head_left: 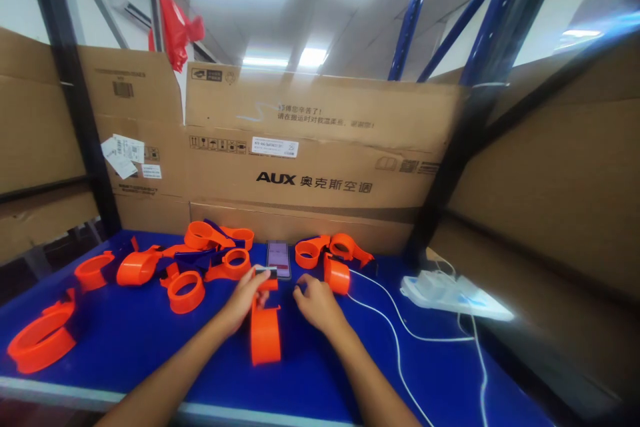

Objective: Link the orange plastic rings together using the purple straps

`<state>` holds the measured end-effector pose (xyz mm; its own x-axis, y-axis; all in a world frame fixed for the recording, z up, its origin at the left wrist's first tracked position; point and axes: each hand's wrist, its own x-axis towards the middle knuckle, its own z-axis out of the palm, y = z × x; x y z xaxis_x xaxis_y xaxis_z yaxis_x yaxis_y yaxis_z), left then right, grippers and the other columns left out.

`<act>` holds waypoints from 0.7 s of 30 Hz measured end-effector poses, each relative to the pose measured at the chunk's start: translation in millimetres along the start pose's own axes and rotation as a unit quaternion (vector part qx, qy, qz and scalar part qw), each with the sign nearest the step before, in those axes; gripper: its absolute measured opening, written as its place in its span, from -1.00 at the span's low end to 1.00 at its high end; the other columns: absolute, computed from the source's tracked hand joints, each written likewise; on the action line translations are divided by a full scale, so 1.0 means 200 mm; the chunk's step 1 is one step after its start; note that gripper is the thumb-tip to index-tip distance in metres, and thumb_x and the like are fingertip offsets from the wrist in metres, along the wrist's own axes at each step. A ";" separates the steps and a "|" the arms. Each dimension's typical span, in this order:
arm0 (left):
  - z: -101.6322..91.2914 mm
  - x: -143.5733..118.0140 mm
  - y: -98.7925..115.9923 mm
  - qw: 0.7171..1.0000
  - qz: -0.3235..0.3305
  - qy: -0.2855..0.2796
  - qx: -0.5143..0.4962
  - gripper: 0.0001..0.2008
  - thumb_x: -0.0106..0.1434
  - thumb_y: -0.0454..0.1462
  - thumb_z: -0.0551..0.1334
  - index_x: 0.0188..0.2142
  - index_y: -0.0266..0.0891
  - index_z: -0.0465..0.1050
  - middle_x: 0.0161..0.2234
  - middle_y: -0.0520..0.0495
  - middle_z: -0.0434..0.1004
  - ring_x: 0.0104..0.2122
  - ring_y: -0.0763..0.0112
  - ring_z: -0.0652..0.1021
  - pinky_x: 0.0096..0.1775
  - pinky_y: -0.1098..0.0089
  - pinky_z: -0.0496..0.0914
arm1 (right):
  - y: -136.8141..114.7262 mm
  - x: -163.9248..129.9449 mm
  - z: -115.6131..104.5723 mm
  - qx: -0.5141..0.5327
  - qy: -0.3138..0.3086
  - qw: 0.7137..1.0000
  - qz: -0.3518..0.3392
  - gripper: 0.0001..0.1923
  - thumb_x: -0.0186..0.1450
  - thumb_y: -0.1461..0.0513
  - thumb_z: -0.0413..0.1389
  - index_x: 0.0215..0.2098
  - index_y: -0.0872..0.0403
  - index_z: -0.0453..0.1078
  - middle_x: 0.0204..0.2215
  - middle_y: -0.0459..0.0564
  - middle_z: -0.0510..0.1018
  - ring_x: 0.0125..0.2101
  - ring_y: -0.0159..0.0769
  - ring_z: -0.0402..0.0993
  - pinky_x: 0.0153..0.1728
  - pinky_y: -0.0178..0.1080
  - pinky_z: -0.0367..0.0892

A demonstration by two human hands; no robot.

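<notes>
My left hand (244, 299) is closed around the upper end of an orange tape dispenser (266, 337). A dark and silvery strip shows at the held end, and the wide ring hangs toward me. To its right my right hand (316, 301) has its fingers curled in, apart from the dispenser; whether anything small is between them is hidden. Just beyond the right hand lies another orange dispenser (338, 275). Behind both hands a phone (279, 259) with a lit screen rests on the blue tabletop (210, 363).
Several orange dispensers (186, 292), some with dark blue parts, lie at the left. Others (309, 253) are at the back right. A white power strip (457, 297) with white cables (395, 330) lies at the right. Cardboard panels (310, 147) and dark posts (443, 193) enclose the table.
</notes>
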<state>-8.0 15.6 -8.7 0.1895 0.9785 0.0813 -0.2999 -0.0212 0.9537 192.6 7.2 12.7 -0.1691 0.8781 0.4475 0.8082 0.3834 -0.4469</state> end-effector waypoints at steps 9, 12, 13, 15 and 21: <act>0.04 -0.04 0.02 0.997 -0.021 -0.076 0.014 -0.50 0.18 0.16 0.23 -0.14 -0.17 0.32 -0.66 0.12 0.37 -0.70 0.50 0.36 -0.62 0.53 0.14 | -0.09 -0.02 -0.08 0.042 0.037 0.997 -0.059 -0.70 0.38 0.16 0.02 0.00 0.06 0.45 -0.45 -0.04 0.57 -0.42 -0.25 0.53 -0.39 -0.30 0.37; 0.04 -0.06 0.02 0.995 -0.032 -0.089 0.020 -0.47 0.19 0.18 0.21 -0.12 -0.18 0.33 -0.65 0.11 0.38 -0.70 0.51 0.36 -0.61 0.54 0.16 | -0.14 -0.04 -0.11 0.080 0.033 0.984 -0.153 -0.61 0.38 0.17 0.04 0.16 -0.01 0.35 -0.12 0.04 0.56 -0.13 -0.22 0.52 -0.11 -0.23 0.42; 0.04 -0.06 0.02 0.995 -0.032 -0.091 0.020 -0.47 0.19 0.19 0.20 -0.13 -0.18 0.33 -0.65 0.10 0.39 -0.69 0.51 0.37 -0.60 0.54 0.17 | -0.15 -0.04 -0.12 0.085 0.024 0.981 -0.175 -0.60 0.38 0.17 0.05 0.17 -0.03 0.35 -0.05 0.05 0.52 -0.07 -0.22 0.50 -0.07 -0.22 0.41; 0.05 -0.06 0.02 0.996 -0.030 -0.087 0.018 -0.46 0.20 0.21 0.17 -0.16 -0.19 0.34 -0.64 0.09 0.39 -0.68 0.51 0.37 -0.60 0.54 0.17 | -0.16 -0.05 -0.11 0.084 0.006 0.977 -0.196 -0.61 0.37 0.18 0.06 0.16 -0.06 0.37 -0.01 0.05 0.48 -0.04 -0.23 0.48 -0.05 -0.22 0.42; 0.04 -0.05 0.03 0.996 -0.019 -0.083 0.018 -0.48 0.17 0.18 0.23 -0.19 -0.21 0.37 -0.65 0.10 0.38 -0.68 0.52 0.37 -0.61 0.55 0.15 | -0.13 -0.04 -0.08 0.091 0.012 0.976 -0.195 -0.63 0.37 0.19 0.08 0.13 -0.06 0.41 0.00 0.07 0.45 -0.01 -0.21 0.46 -0.01 -0.17 0.42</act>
<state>-3.3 3.9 -1.9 0.3528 0.9314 0.0893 -0.2565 0.0045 0.9665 181.6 -14.3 34.3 -0.4299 0.6485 0.6282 0.5710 0.7342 -0.3671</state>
